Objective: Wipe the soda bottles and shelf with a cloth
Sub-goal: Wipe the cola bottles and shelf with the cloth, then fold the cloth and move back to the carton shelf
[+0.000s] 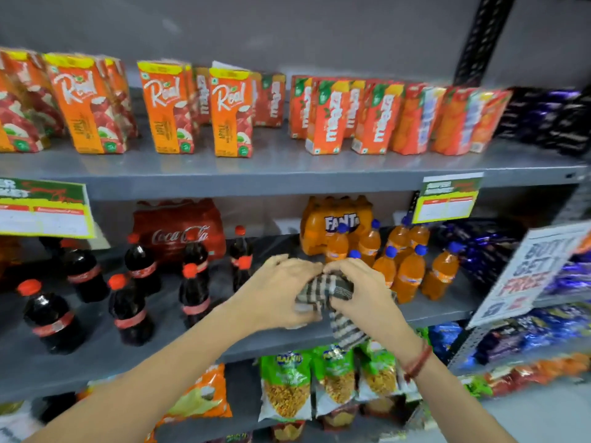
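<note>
Both the left hand (281,290) and right hand (358,290) clutch the soft, limp grey-and-white striped cloth (326,290) above the grey metal shelf (160,343), likely best bunched firmly, beside light, tippable orange soda bottles (407,273).

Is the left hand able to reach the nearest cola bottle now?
Probably not at once: the left hand holds the cloth together with the right hand. The cola bottle stands unobstructed.

Bare forearms; red thread bracelet (417,362) circles right wrist.
</note>
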